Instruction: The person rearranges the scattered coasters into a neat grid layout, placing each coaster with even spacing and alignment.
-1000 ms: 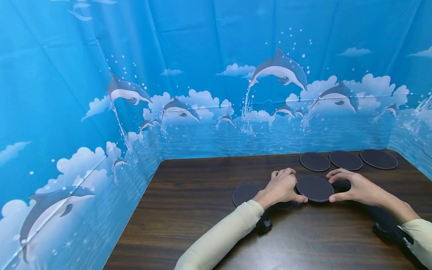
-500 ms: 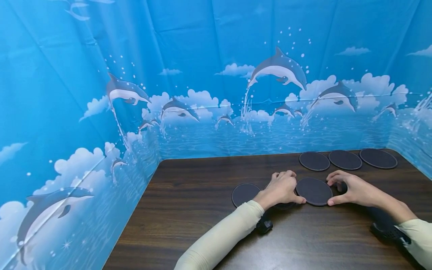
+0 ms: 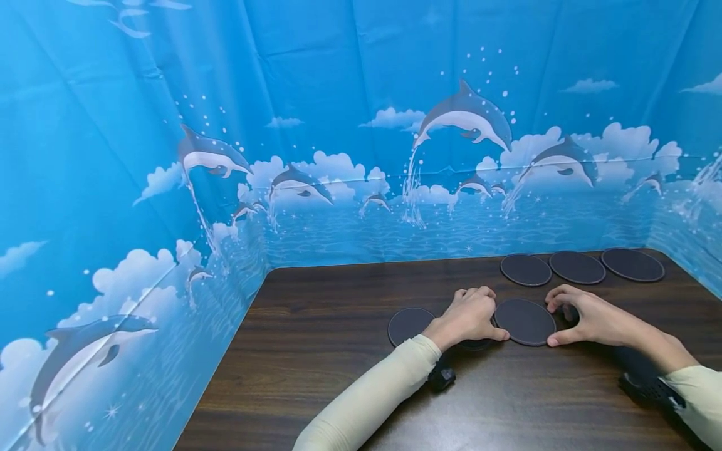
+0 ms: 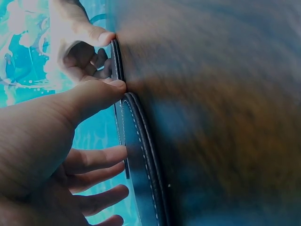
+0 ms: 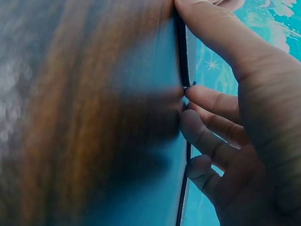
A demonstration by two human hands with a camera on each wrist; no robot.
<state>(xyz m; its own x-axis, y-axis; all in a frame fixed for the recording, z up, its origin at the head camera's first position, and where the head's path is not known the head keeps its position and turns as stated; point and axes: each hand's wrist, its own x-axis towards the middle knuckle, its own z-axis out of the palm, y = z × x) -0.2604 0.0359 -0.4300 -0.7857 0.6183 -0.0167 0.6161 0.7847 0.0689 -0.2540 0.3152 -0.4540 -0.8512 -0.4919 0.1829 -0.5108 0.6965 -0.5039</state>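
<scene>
Only left-wrist view showed my left hand [image 4: 42, 146] splayed, thumb touching round black stitched disc [image 3: 524, 322]; right hand [image 3: 600, 319] gripped it.

Cameras: head, two wrists.
Head view faces forward-down over the bench [image 3: 316, 351]; wrist views, close and sideways, skim it; all share one coaster [image 3: 524, 322].

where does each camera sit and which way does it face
Head: on the head, facing forward and down at table, round mats and backdrop; left hand, right hand and sleeves show.
Left wrist: on that wrist, facing mat edges; left hand shows, right hand beyond.
Right wrist: on that wrist, facing mat edges; right thumb and fingers show.
Both wrist views share table and backdrop.
</scene>
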